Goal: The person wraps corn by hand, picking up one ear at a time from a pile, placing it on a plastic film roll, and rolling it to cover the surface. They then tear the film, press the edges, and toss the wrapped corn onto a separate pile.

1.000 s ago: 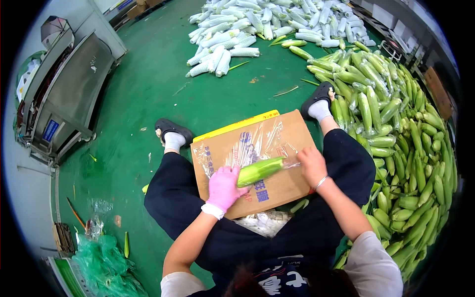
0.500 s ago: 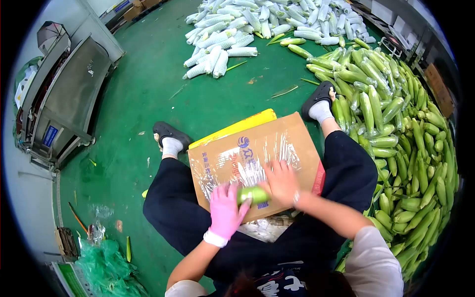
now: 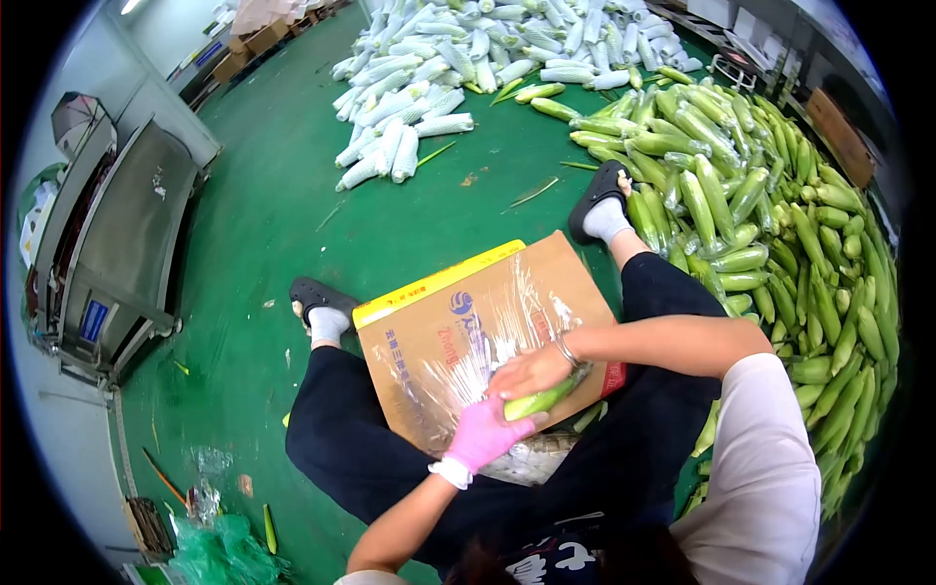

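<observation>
A green ear of corn (image 3: pixel 546 395) lies slanted over the cardboard box (image 3: pixel 419 336) on my lap. My left hand (image 3: pixel 485 436), in a pink glove, is closed round the ear's lower left end. Bare, with a bracelet at the wrist, my right hand (image 3: pixel 531 372) rests along the upper side of the same ear, its fingers near the glove. Clear plastic film (image 3: pixel 487 336) covers part of the box top, in creases.
Husked green corn (image 3: pixel 829 292) is heaped on the right. White-netted ears (image 3: pixel 429 88) form a pile ahead. A metal cart (image 3: pixel 132 224) stands at the left, green plastic (image 3: pixel 229 551) at the lower left. My shod feet flank the box.
My right hand has come down and left onto the ear, which now slants up to the right. My gloved hand has shifted slightly right. The whole view has turned a little.
</observation>
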Demonstrator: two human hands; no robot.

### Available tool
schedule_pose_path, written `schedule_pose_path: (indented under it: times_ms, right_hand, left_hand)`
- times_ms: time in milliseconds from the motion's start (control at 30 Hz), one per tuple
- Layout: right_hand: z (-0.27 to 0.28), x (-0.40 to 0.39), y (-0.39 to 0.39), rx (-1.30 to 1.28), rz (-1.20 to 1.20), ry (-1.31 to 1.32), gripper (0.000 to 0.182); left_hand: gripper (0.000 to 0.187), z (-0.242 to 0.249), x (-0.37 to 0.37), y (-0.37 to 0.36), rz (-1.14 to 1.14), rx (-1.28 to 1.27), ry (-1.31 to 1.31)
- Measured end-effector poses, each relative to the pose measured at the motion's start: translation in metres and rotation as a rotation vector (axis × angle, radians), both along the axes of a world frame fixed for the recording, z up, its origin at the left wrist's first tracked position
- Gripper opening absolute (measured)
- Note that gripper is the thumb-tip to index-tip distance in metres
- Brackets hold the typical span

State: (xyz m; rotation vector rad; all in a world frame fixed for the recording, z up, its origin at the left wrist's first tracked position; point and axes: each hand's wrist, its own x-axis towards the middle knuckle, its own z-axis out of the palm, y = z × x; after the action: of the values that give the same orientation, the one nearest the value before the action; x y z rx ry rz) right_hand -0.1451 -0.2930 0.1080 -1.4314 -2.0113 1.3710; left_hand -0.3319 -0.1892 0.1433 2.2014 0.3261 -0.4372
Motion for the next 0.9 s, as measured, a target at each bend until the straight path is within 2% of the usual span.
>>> schedule_pose_path:
  times_ms: [67,133,200,233,267,333,400,433,467,533,567,600,667,700,733,800,867,900]
  right_hand:
    - [0.000,0.001,-0.007,-0.005,-0.033,-0.015,0.060]
    - [-0.003,-0.004,-0.014,-0.023,-0.064,-0.012,0.060]
    - [-0.010,-0.007,-0.018,-0.050,-0.081,0.027,0.062]
    - [-0.015,-0.009,-0.019,-0.008,-0.095,0.007,0.063]
    - [-0.021,-0.012,-0.021,0.032,-0.112,-0.010,0.064]
    - [-0.022,-0.012,-0.024,0.042,-0.139,-0.017,0.063]
    - [-0.021,-0.015,-0.031,0.117,-0.206,0.044,0.061]
    - [-0.026,-0.020,-0.037,0.255,-0.306,0.062,0.058]
    - [-0.026,-0.020,-0.039,0.257,-0.318,0.063,0.058]
    - [-0.026,-0.021,-0.043,0.297,-0.445,0.192,0.048]
    - [-0.017,-0.023,-0.048,0.316,-0.518,0.276,0.037]
    - [-0.010,-0.031,-0.058,0.317,-0.533,0.273,0.037]
    - [0.004,-0.048,-0.089,0.260,-0.824,0.552,0.032]
    - [0.020,-0.060,-0.116,0.257,-0.881,0.606,0.029]
    - [0.020,-0.073,-0.148,0.212,-0.903,0.627,0.030]
    - [0.038,-0.113,-0.187,0.249,-1.229,0.589,0.027]
    - [0.034,-0.152,-0.200,0.342,-1.786,0.797,0.023]
    - [0.042,-0.162,-0.192,0.461,-2.129,1.099,0.020]
  left_hand:
    - [0.064,-0.002,-0.001,-0.006,0.113,-0.157,-0.043]
    - [0.063,-0.008,-0.001,-0.004,0.080,-0.144,0.029]
    - [0.054,-0.020,-0.003,-0.001,0.088,-0.562,0.036]
    - [0.056,-0.023,-0.011,0.000,0.156,-0.755,0.321]
    - [0.056,-0.031,-0.015,-0.007,0.147,-0.751,0.332]
    - [0.066,-0.062,-0.037,-0.035,0.467,-1.846,0.782]
    - [0.067,-0.073,-0.074,-0.058,0.388,-1.827,0.793]
    - [0.064,-0.066,-0.096,-0.078,0.380,-1.635,0.845]
    - [0.062,-0.052,-0.112,-0.093,0.366,-1.442,0.889]
    - [0.060,-0.034,-0.118,-0.092,0.042,-1.176,1.039]
    - [0.057,-0.029,-0.113,-0.089,-0.131,-1.255,1.003]
    - [0.057,-0.026,-0.110,-0.085,-0.144,-1.249,1.014]
    - [0.056,-0.017,-0.100,-0.069,-0.221,-1.109,0.529]
    - [0.055,-0.015,-0.099,-0.053,0.027,-1.087,0.635]
    - [0.058,-0.011,-0.091,-0.042,0.146,-1.039,0.634]
    - [0.056,0.026,-0.057,-0.040,0.216,-0.794,0.381]
    - [0.050,0.044,-0.028,-0.058,0.026,-0.684,0.035]
    - [0.050,0.054,-0.021,-0.064,-0.021,-0.684,0.055]
